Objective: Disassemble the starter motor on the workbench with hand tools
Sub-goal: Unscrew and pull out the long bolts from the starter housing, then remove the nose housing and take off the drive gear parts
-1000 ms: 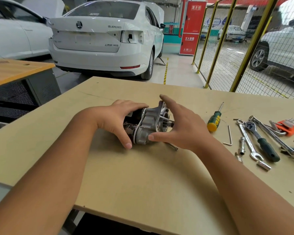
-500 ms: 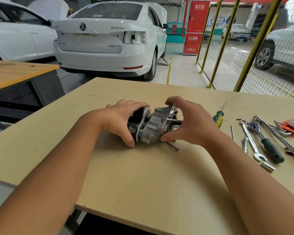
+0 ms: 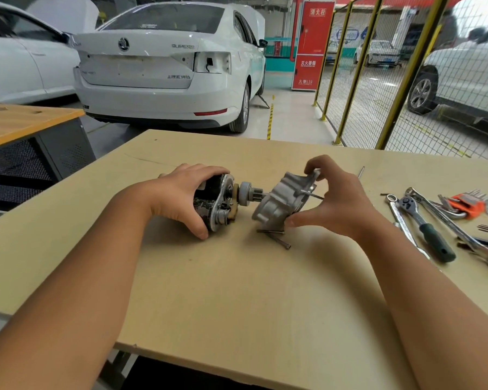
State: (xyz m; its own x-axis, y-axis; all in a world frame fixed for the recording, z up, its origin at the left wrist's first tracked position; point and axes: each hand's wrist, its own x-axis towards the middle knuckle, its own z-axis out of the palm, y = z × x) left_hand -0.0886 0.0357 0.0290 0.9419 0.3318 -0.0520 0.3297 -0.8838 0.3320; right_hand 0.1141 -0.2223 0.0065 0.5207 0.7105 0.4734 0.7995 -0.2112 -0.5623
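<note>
The starter motor lies in two pieces at the middle of the workbench [image 3: 237, 291]. My left hand [image 3: 181, 197] grips the black motor body [image 3: 209, 204], whose pinion gear [image 3: 251, 191] sticks out to the right. My right hand [image 3: 338, 201] holds the grey aluminium nose housing [image 3: 282, 201] by its rim, tilted and pulled a little way off the pinion. A long through bolt [image 3: 312, 194] pokes out of the housing. Two loose bolts [image 3: 276, 237] lie on the bench just below the housing.
Hand tools lie at the right: a ratchet with a green grip [image 3: 426, 226], combination wrenches [image 3: 459, 229], an orange hex key set [image 3: 466, 205]. A screwdriver shaft [image 3: 361, 171] shows behind my right hand. White cars and a yellow mesh fence [image 3: 358, 74] stand beyond the bench.
The nose housing, which sat joined to the motor body, has come away to the right in my right hand, baring the pinion gear. My left hand has kept the body still.
</note>
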